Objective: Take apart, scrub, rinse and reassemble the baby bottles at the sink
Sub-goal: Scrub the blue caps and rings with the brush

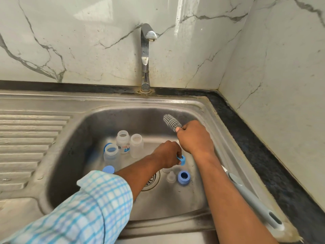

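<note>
Person stands at a steel sink, both arms reaching into the basin. Left hand, w/ a blue-and-white checked sleeve rolled up the forearm, is closed around a small blue ring-shaped part, pinched btwn thumb and fingers just above the basin floor. Right hand is fisted around a grey silicone bottle brush, gripped right below the bristle head; head points up and back toward the rear basin wall. The brush's long grey handle runs back along the right forearm and over the sink's right rim.

Three open baby bottles stand upright in the basin, left of the hands: a clear one w/ printed label, a plain frosted one touching it on the right, and a third w/ a blue tint in front-left. A round blue cap lies just in front of that third bottle, partly hidden by the sleeve. Near the drain, a clear teat and a blue collar ring sit side by side on the basin floor, below the left hand. Chrome tap rises behind the sink, no water running. Ribbed drainboard on the left. Marble-look wall panels behind.
</note>
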The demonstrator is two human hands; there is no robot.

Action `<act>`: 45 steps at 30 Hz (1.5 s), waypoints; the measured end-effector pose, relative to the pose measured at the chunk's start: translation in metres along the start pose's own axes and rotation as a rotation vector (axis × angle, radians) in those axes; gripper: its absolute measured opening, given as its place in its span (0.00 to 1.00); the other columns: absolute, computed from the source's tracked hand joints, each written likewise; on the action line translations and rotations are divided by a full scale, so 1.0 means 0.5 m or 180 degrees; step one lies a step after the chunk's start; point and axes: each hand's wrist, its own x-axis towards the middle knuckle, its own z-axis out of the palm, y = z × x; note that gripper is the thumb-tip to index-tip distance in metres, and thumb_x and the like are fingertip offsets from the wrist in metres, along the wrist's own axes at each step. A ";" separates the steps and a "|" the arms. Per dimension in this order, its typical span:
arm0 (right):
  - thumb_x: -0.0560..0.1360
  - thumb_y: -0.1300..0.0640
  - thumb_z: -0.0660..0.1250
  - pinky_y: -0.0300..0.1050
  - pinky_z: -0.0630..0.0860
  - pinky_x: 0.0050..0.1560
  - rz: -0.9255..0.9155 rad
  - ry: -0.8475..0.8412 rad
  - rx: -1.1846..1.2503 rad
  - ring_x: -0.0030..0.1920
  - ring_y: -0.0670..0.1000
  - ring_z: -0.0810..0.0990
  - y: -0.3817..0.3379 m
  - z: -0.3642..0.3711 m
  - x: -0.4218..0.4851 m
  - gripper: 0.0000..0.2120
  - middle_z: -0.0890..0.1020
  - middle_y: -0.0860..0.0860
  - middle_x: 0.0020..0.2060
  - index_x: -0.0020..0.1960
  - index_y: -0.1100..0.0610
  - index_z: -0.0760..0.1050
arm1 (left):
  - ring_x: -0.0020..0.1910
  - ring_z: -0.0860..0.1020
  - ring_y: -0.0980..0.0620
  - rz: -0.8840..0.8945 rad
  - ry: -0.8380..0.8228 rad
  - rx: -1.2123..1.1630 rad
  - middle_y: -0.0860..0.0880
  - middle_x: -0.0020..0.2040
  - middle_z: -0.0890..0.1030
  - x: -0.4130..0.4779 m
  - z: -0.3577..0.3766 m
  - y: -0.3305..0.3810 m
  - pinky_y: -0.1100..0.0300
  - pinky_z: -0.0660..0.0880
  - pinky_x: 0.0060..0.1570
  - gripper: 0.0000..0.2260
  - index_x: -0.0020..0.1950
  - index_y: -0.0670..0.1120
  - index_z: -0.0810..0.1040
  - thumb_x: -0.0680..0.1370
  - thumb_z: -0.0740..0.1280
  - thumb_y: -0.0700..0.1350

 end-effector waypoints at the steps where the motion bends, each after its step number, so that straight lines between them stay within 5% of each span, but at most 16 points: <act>1: 0.78 0.46 0.63 0.47 0.70 0.42 0.0013 -0.0013 0.0003 0.47 0.61 0.80 0.002 0.002 0.001 0.16 0.82 0.56 0.46 0.50 0.58 0.79 | 0.49 0.78 0.47 -0.0008 -0.0037 0.0089 0.47 0.53 0.81 0.006 0.008 0.001 0.60 0.70 0.44 0.06 0.44 0.52 0.76 0.73 0.73 0.48; 4: 0.77 0.46 0.63 0.47 0.71 0.41 -0.0004 -0.0033 0.0040 0.47 0.61 0.81 0.003 0.005 0.001 0.16 0.83 0.57 0.45 0.49 0.59 0.79 | 0.53 0.79 0.46 0.0077 -0.0144 0.0343 0.47 0.55 0.81 0.013 0.024 0.011 0.58 0.70 0.44 0.09 0.53 0.48 0.80 0.75 0.71 0.49; 11: 0.78 0.47 0.63 0.47 0.71 0.41 -0.0050 -0.0087 0.0038 0.46 0.61 0.81 -0.006 0.005 -0.005 0.15 0.83 0.57 0.44 0.49 0.59 0.78 | 0.56 0.79 0.44 0.0003 -0.0081 0.0180 0.43 0.56 0.82 -0.004 0.016 0.039 0.53 0.76 0.56 0.08 0.55 0.39 0.79 0.78 0.68 0.42; 15: 0.78 0.48 0.63 0.48 0.74 0.44 -0.0076 -0.0108 -0.0016 0.47 0.60 0.81 -0.011 0.003 -0.009 0.14 0.83 0.56 0.45 0.50 0.58 0.79 | 0.53 0.77 0.48 0.0055 -0.0029 0.0054 0.48 0.54 0.80 -0.024 -0.020 0.043 0.59 0.68 0.47 0.08 0.56 0.42 0.79 0.80 0.65 0.42; 19: 0.79 0.47 0.63 0.46 0.69 0.39 -0.0124 -0.0164 -0.0045 0.43 0.58 0.80 -0.014 0.001 -0.014 0.14 0.82 0.55 0.42 0.50 0.57 0.79 | 0.46 0.79 0.49 -0.0038 -0.0237 0.0323 0.50 0.51 0.83 -0.052 -0.068 -0.007 0.56 0.75 0.46 0.03 0.45 0.50 0.82 0.77 0.68 0.45; 23: 0.79 0.46 0.63 0.47 0.70 0.40 -0.0176 -0.0287 -0.0106 0.45 0.58 0.80 -0.023 0.007 -0.018 0.15 0.81 0.55 0.44 0.51 0.57 0.78 | 0.48 0.81 0.46 -0.0375 -0.0787 0.1090 0.47 0.50 0.83 -0.116 -0.098 -0.070 0.56 0.78 0.46 0.10 0.54 0.45 0.83 0.76 0.71 0.47; 26: 0.78 0.46 0.63 0.46 0.69 0.40 -0.0217 -0.0332 -0.0138 0.44 0.58 0.80 -0.027 0.008 -0.023 0.14 0.81 0.55 0.43 0.50 0.57 0.78 | 0.30 0.79 0.51 -0.0590 -0.1091 0.1297 0.49 0.34 0.79 -0.156 -0.096 -0.089 0.61 0.76 0.32 0.13 0.49 0.43 0.79 0.74 0.74 0.51; 32: 0.78 0.47 0.64 0.46 0.69 0.38 -0.0270 -0.0452 -0.0178 0.42 0.56 0.79 -0.031 0.006 -0.029 0.12 0.80 0.53 0.39 0.48 0.56 0.79 | 0.27 0.70 0.56 -0.0724 -0.1516 0.1537 0.47 0.59 0.80 -0.187 -0.067 -0.082 0.62 0.70 0.28 0.26 0.64 0.43 0.74 0.73 0.75 0.56; 36: 0.78 0.47 0.64 0.46 0.69 0.38 -0.0254 -0.0431 -0.0175 0.42 0.56 0.79 -0.029 0.008 -0.027 0.12 0.79 0.53 0.39 0.48 0.56 0.78 | 0.29 0.71 0.54 -0.0703 -0.1557 0.1481 0.49 0.45 0.79 -0.187 -0.063 -0.087 0.62 0.70 0.28 0.24 0.62 0.43 0.75 0.72 0.76 0.54; 38: 0.78 0.48 0.64 0.44 0.68 0.37 -0.0277 -0.0433 -0.0149 0.40 0.56 0.78 -0.030 0.007 -0.028 0.12 0.79 0.53 0.38 0.46 0.56 0.77 | 0.28 0.71 0.55 -0.0660 -0.1486 0.1570 0.47 0.46 0.81 -0.183 -0.060 -0.093 0.63 0.68 0.25 0.19 0.56 0.43 0.77 0.72 0.76 0.52; 41: 0.78 0.48 0.64 0.43 0.66 0.35 -0.0335 -0.0453 -0.0123 0.38 0.55 0.77 -0.033 0.003 -0.032 0.12 0.79 0.53 0.37 0.46 0.56 0.78 | 0.34 0.81 0.47 -0.0785 -0.1198 0.0827 0.43 0.52 0.83 -0.169 -0.074 -0.113 0.60 0.76 0.28 0.16 0.56 0.41 0.80 0.72 0.75 0.49; 45: 0.79 0.48 0.65 0.43 0.66 0.36 -0.0514 -0.0537 -0.0077 0.37 0.55 0.76 -0.040 -0.005 -0.038 0.11 0.76 0.50 0.32 0.42 0.53 0.77 | 0.42 0.79 0.49 -0.0673 0.0074 -0.1779 0.45 0.49 0.82 -0.179 -0.156 -0.126 0.61 0.79 0.38 0.09 0.57 0.43 0.79 0.79 0.70 0.45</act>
